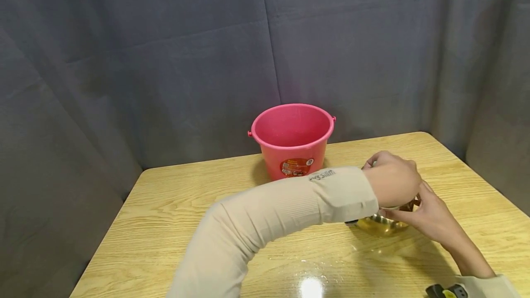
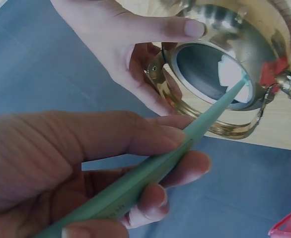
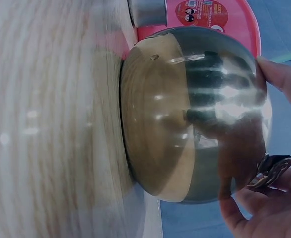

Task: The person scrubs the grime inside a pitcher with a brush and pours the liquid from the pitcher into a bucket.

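My left hand (image 1: pixel 393 180) grips the green handle of a brush (image 2: pixel 155 171), thumb on one side and fingertips beneath. The brush's pale head (image 2: pixel 230 74) is inside the round mouth of a shiny gold metal kettle (image 2: pixel 225 20). The kettle's body (image 3: pixel 195 114) rests on the table. With thumb and fingers spread around its upper side, my right hand (image 1: pixel 434 215) holds the kettle by its mouth. The kettle's curved handle (image 2: pixel 225 130) is folded down beside the opening. In the head view my left hand and sleeve cover much of the kettle.
A pink bucket (image 1: pixel 291 151) with a red label stands behind my left forearm. A grey metal cylinder (image 3: pixel 148 11) stands beyond the kettle. Water drops (image 1: pixel 304 261) wet the wooden table (image 1: pixel 186 197). Grey-blue curtains (image 1: pixel 186 68) hang behind and on both sides.
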A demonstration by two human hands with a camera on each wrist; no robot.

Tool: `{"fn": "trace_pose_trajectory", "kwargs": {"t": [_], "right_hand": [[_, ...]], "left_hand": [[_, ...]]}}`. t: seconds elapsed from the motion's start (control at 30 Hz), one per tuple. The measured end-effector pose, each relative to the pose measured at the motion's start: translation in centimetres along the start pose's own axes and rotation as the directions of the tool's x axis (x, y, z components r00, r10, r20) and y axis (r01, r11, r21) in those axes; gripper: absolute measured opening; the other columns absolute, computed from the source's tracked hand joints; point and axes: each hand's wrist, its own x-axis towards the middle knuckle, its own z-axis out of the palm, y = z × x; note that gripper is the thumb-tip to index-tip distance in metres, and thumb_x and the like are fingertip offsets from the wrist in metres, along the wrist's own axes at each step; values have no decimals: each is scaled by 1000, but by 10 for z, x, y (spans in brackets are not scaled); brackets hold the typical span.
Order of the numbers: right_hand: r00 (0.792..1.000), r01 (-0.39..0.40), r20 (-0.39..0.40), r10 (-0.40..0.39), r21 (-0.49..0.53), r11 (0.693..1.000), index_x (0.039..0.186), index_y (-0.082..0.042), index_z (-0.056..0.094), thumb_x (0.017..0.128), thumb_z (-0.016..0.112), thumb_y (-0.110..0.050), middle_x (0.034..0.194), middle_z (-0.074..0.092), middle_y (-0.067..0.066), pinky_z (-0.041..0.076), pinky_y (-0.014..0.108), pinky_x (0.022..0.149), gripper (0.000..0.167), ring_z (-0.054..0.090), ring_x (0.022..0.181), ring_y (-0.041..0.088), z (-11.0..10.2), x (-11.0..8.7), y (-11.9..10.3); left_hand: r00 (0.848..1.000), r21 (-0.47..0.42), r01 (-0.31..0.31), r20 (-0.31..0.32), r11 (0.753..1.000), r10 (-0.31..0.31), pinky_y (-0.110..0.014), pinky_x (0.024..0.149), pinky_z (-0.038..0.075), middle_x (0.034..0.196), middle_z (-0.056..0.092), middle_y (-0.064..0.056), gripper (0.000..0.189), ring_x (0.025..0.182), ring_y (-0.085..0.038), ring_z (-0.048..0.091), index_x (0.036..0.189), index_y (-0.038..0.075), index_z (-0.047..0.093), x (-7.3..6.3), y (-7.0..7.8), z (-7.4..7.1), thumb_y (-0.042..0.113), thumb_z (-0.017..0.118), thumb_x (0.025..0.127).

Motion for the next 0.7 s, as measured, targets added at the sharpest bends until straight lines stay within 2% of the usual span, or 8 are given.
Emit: {"fn": "trace_pose_trajectory", "kwargs": {"t": [0.1,0.2,0.27,0.33,0.43,0.53,0.7], "right_hand": [[1000,-32,-3,31,-22,999,150,-18,32,79,82,-23,112,44,7,42,26,60,87,44,84,18,-1,1,0],[998,-57,7,58,-50,997,155,-21,22,79,82,-27,129,42,15,42,30,67,97,43,96,24,-1,2,0],[996,-82,21,84,-55,995,157,-26,12,78,82,-30,143,33,21,44,40,75,105,43,106,34,-2,3,0],[993,-110,40,112,-57,992,156,-30,2,78,82,-33,152,20,26,42,53,82,111,39,116,46,-3,3,0],[988,-142,57,145,-53,988,156,-28,-3,78,81,-34,155,10,29,35,67,86,114,31,123,56,-4,3,0],[986,-154,62,158,-60,986,156,-22,-4,78,81,-34,154,8,30,34,68,87,116,31,124,58,-4,4,0],[985,-161,54,166,-93,983,156,-18,-3,78,81,-36,152,13,32,37,63,84,116,37,118,51,-3,5,-1]], "left_hand": [[999,-35,-5,-51,999,3,-29,48,41,132,35,26,39,79,-7,45,130,45,49,2,-3,6,33,59,94],[996,-109,13,-89,994,-22,-29,52,43,127,43,26,35,80,-7,46,130,47,51,6,-5,11,33,53,98],[992,-147,8,-121,989,-26,-30,56,45,120,48,25,30,81,-7,48,126,46,53,8,-7,15,33,52,99],[987,-150,-9,-158,989,-15,-30,58,48,118,52,24,29,82,-6,50,127,45,53,9,-9,19,33,49,100],[978,-121,-45,-206,992,19,-30,61,50,118,52,24,28,83,-6,52,127,44,53,9,-12,25,34,47,101],[969,-102,-78,-243,992,52,-29,64,50,119,52,24,28,83,-6,52,126,44,54,7,-17,30,35,50,100],[943,-90,-142,-316,986,106,-29,66,51,116,55,20,26,79,-7,52,121,40,60,5,-30,40,28,52,100]]}}
